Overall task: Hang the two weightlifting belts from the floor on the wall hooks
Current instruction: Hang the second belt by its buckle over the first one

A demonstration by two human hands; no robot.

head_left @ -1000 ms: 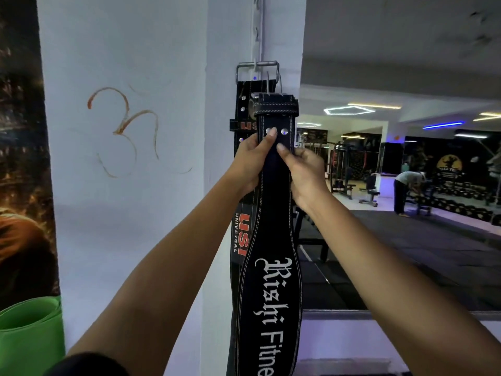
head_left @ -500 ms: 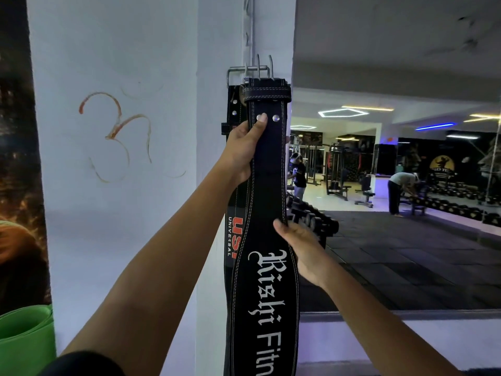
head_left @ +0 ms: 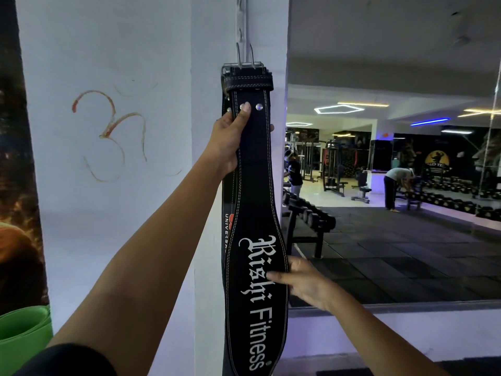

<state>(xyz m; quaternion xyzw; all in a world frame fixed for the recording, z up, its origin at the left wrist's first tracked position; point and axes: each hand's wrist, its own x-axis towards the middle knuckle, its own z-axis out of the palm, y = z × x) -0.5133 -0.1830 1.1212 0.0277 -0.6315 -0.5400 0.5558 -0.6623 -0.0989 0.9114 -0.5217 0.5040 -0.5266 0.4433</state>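
A black belt with white "Rishi Fitness" lettering [head_left: 254,185] hangs down the white pillar, its metal buckle [head_left: 244,63] at the top under a white hook strip [head_left: 242,20]. My left hand [head_left: 230,139] grips the belt's narrow upper part, thumb beside the rivets. My right hand [head_left: 301,283] rests on the wide lower part, fingers spread over the lettering. Directly behind, a second black belt with a red logo [head_left: 227,213] hangs against the pillar, mostly covered. Whether the buckle sits on a hook cannot be made out.
The white wall [head_left: 108,213] with an orange drawn sign is to the left, a green rolled mat [head_left: 24,329] at lower left. On the right a large mirror [head_left: 393,253] reflects dumbbell racks [head_left: 306,213], machines and two people.
My right hand slid down the belt from just under the rivets to the wide lettered part. My left hand kept its grip and raised the buckle end higher along the pillar.
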